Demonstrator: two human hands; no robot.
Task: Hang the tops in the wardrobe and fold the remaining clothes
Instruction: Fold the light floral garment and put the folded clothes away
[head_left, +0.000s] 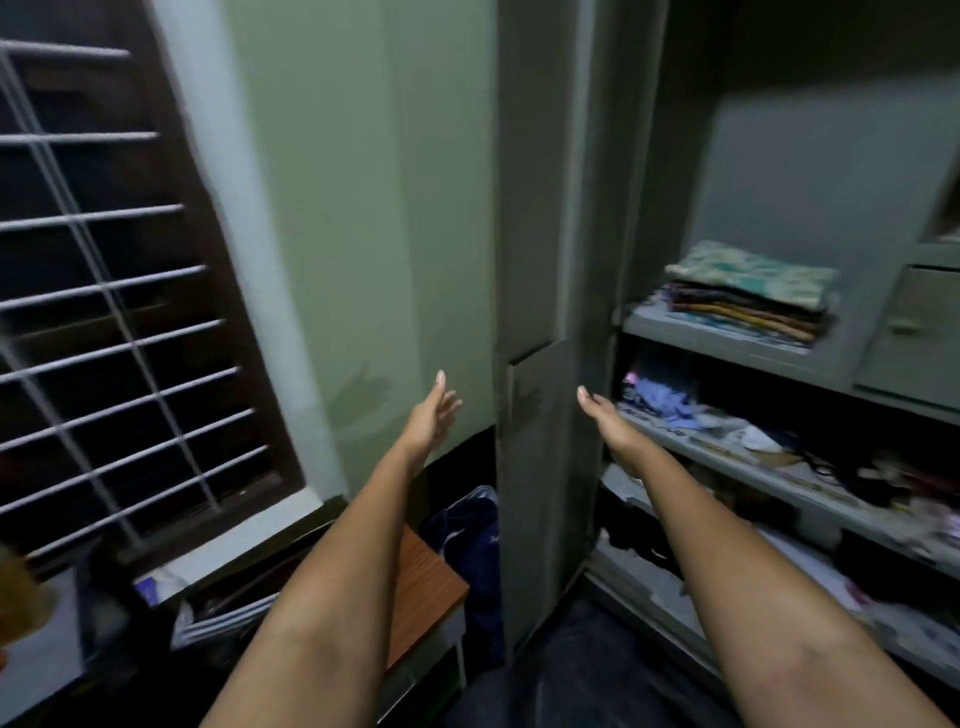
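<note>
Both bare arms reach forward toward a grey metal wardrobe (545, 312), whose open door stands edge-on at 12 o'clock from the hands. The left hand (431, 415) is raised at about 11 o'clock of the frame's centre, fingers straight and slightly apart, holding nothing, in front of the pale green wall (363, 208). The right hand (605, 421) sits just right of the door edge, fingers straight and close together, empty; whether it touches the door cannot be told.

Inside the wardrobe, at 2 o'clock from the right hand, a stack of folded clothes (748, 296) lies on the upper shelf (727, 340), a teal-and-cream patterned piece on top. On the shelf below, at 3 o'clock from the right hand, loose clothes (670, 400) lie in a jumble, a light blue piece among them. Lower shelves hold more mixed fabric, blurred. A closed small drawer (914, 332) sits at the far right.

At 9 o'clock a window with white bars (104, 286) shows dark outside. At 6 o'clock from the left hand stand a brown wooden table (426, 577) and a dark blue bag (467, 525) bearing faint pale writing too blurred to read. No other writing is legible.
</note>
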